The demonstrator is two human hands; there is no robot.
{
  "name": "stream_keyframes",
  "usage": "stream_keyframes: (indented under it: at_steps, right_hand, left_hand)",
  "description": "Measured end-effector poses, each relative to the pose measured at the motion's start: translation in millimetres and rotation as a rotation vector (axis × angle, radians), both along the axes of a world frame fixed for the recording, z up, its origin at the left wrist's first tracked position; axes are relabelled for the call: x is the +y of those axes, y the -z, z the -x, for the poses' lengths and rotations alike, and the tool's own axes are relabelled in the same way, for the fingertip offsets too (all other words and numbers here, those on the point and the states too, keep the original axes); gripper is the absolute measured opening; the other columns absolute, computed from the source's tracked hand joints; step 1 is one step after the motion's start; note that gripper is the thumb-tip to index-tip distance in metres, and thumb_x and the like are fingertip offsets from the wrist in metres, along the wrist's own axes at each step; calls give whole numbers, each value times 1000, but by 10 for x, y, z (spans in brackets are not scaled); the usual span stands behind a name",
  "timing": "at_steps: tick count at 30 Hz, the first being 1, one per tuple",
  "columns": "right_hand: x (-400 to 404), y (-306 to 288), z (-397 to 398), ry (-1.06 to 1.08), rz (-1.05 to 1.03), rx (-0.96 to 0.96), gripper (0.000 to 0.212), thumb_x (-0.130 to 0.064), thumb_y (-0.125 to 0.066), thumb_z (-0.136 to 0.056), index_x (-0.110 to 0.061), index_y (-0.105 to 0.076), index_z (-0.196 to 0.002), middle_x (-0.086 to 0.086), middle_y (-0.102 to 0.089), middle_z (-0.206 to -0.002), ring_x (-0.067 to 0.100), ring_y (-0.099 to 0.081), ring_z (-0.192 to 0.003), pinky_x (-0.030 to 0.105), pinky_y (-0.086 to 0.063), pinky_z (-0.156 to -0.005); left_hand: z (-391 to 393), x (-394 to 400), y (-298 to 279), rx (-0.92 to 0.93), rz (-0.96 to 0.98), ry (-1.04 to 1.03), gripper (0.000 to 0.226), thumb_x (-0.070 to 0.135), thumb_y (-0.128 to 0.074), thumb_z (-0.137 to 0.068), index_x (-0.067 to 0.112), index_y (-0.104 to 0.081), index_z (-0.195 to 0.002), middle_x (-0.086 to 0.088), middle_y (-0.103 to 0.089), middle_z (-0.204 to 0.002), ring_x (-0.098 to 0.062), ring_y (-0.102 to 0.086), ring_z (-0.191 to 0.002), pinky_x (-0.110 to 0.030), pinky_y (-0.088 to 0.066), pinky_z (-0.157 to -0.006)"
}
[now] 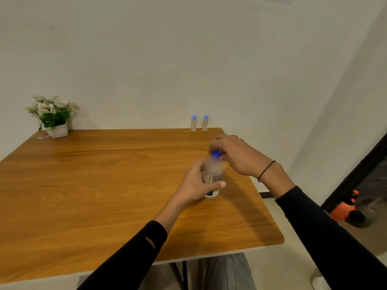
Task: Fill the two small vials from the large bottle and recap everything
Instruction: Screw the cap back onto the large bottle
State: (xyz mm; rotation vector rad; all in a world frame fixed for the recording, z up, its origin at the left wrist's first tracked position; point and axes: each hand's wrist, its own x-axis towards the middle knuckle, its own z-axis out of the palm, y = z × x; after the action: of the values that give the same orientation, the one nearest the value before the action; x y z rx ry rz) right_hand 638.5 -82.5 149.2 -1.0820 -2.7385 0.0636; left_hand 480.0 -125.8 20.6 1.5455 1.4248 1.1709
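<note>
honey-brown wood-grain table top (pixel 104 185) showing darker streaks | large clear plastic bottle (pixel 212 174) wearing deep blue cap (pixel 216 154) | two small clear vials (pixel 193 124) (pixel 205 124) showing pale blue caps | white square pot (pixel 57 130) carrying white flowers, green leaves | black sleeves (pixel 326 237) covering forearms

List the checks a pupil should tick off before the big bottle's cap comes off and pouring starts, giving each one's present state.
1. Large bottle upright on the table: ok.
2. Left hand steadying the bottle's body: ok.
3. Right hand gripping the blue cap: ok.
4. Two small vials within easy reach: not ok, they stand at the far edge.
5. Vial caps removed for filling: not ok, both blue caps are on.
6. Bottle's liquid level: cannot tell.
</note>
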Motion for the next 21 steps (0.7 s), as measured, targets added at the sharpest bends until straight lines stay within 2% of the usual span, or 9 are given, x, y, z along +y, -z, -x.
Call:
stream_keyframes:
  at_steps: [2, 4, 8, 10, 13, 15, 16, 19, 21]
  right_hand:
    - [20, 3, 34, -20, -7, -45, 25, 1, -64, -97, -20, -69, -109, -2, -56, -105, 18, -55, -90, 18, -40, -68]
    - [34, -22, 73, 7, -39, -109, 8, -9, -67, -99, -17, -68, -100, 2, -60, -100, 19, -56, -82, 22, -40, -63]
    - [52, -67, 143, 140, -199, -268, 44, -47, -61, -102, -22, -42, -71, 1, -47, -77, 16, -43, -59, 30, -34, -53]
    - [44, -62, 127, 120, -212, -246, 41, -54, -63, -98, -21, -48, -80, 2, -53, -86, 16, -44, -62, 31, -40, -56]
    - [76, -66, 63, -6, -15, -154, 41, -36, -77, -92, -24, -52, -123, -2, -59, -110, 17, -54, -81, 29, -44, -66]
    - [99, -67, 46, -51, 35, -144, 22, -12, -70, -96, -24, -56, -109, 2, -63, -101, 19, -58, -78, 24, -38, -59]
    - [109, -50, 50, -28, 14, -156, 14, -13, -67, -98, -22, -56, -97, 2, -61, -91, 21, -59, -75, 24, -35, -56]
    - [121, -43, 73, 64, -102, -197, 45, -53, -62, -100, -24, -42, -72, -2, -44, -76, 19, -48, -63, 27, -28, -53]
    - [106, -31, 73, 48, -157, -189, 52, -69, -63, -91, -21, -47, -80, -3, -45, -78, 16, -46, -64, 27, -32, -54]
  left_hand:
    - [-53, 20, 59, 57, -43, -51, 69, 41, -95, -75, 29, -56, -130, 12, -67, -118, -7, -65, -106, -27, -53, -83]
    - [-66, 19, 101, 60, -80, -84, 64, 38, -95, -76, 27, -59, -128, 9, -69, -115, -10, -66, -104, -31, -55, -82]
    - [-66, -15, 104, 80, -126, -100, 69, 38, -95, -77, 26, -60, -136, 11, -68, -127, -11, -64, -117, -32, -57, -94]
    - [-69, -15, 96, 89, -119, -103, 70, 37, -95, -77, 26, -60, -136, 11, -68, -124, -10, -64, -115, -32, -57, -92]
    - [-76, -7, 96, 89, -98, -112, 70, 38, -95, -77, 26, -60, -136, 14, -68, -121, -5, -64, -111, -24, -52, -90]
    - [-78, 2, 94, 99, -85, -114, 71, 39, -95, -77, 25, -59, -136, 11, -69, -123, -8, -64, -111, -25, -52, -91]
    - [-79, 7, 88, 107, -82, -112, 72, 40, -95, -77, 25, -59, -138, 10, -69, -124, -10, -64, -113, -29, -54, -93]
    - [-71, 1, 64, 129, -81, -115, 75, 41, -94, -78, 26, -57, -141, 10, -68, -128, -13, -64, -118, -39, -58, -97]
    - [-66, -4, 53, 143, -78, -113, 74, 41, -94, -79, 25, -57, -141, 9, -68, -128, -15, -64, -118, -44, -57, -98]
